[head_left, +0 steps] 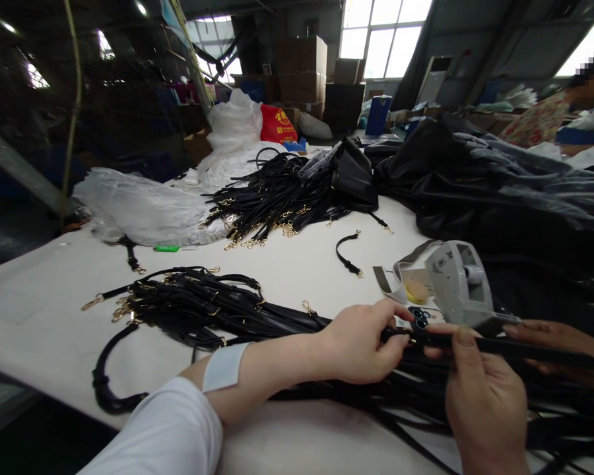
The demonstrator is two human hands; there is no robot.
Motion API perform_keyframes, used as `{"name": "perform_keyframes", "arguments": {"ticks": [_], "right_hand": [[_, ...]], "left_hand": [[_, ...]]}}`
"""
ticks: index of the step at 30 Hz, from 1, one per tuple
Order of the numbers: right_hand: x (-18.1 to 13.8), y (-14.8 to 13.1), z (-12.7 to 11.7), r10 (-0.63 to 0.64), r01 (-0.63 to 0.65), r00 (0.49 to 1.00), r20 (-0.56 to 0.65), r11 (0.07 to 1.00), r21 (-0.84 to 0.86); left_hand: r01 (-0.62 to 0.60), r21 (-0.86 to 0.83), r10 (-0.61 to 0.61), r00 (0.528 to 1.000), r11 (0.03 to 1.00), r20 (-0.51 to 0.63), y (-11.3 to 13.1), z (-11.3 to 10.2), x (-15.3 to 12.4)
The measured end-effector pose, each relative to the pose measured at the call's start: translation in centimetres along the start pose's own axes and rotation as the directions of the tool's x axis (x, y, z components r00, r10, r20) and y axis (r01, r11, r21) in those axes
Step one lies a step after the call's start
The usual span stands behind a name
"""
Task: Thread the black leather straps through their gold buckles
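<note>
On the white table [301, 277], beside heaped black straps [188, 307], one black strap [525, 346] is stretched between both hands; left hand [361, 343] pinches its end; right hand [485, 396] clamps its middle. Holding it taut and untwisted seems wise.

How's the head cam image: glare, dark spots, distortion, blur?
Head view: windows blown out to white; left background behind the netting nearly black; wide-angle bends the table edge and stretches the corners; left hand, right hand and the black strap they pinch are evenly lit and sharp, without hard shadows.
</note>
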State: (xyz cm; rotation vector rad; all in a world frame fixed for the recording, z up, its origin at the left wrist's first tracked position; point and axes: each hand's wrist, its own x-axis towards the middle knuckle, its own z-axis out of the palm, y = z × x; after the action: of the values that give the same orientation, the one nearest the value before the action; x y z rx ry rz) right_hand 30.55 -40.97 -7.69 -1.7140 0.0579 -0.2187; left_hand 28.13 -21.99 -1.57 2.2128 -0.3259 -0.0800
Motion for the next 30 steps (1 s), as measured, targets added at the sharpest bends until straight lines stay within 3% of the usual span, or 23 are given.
{"name": "perform_keyframes", "arguments": {"ticks": [5, 9, 13, 18, 30], "right_hand": [[0.1, -0.9, 0.5, 0.043, -0.048, 0.999, 0.027, 0.97, 0.237], [-0.1, -1.5, 0.6, 0.052, -0.069, 0.997, 0.061, 0.938, 0.34], [-0.1, -0.9, 0.3, 0.015, -0.037, 0.992, 0.123, 0.983, 0.179], [0.1, -0.7, 0.3, -0.1, 0.107, 0.976, 0.192, 0.994, -0.026], [-0.4, 0.2, 0.0, -0.121, 0.119, 0.992, 0.024, 0.991, 0.053]], "left_hand": [[0.031, -0.057, -0.034, 0.998, 0.998, -0.058, -0.1, 0.2, 0.0], [-0.026, -0.041, 0.023, 0.996, 0.999, -0.081, -0.5, 0.6, 0.1], [-0.068, -0.058, 0.059, 0.989, 0.996, -0.136, -0.9, 0.9, 0.2], [-0.045, -0.078, 0.031, 0.986, 0.996, -0.165, -0.6, 0.8, 0.1], [0.016, -0.066, -0.026, 0.988, 0.998, -0.149, -0.5, 0.7, 0.2]]}}
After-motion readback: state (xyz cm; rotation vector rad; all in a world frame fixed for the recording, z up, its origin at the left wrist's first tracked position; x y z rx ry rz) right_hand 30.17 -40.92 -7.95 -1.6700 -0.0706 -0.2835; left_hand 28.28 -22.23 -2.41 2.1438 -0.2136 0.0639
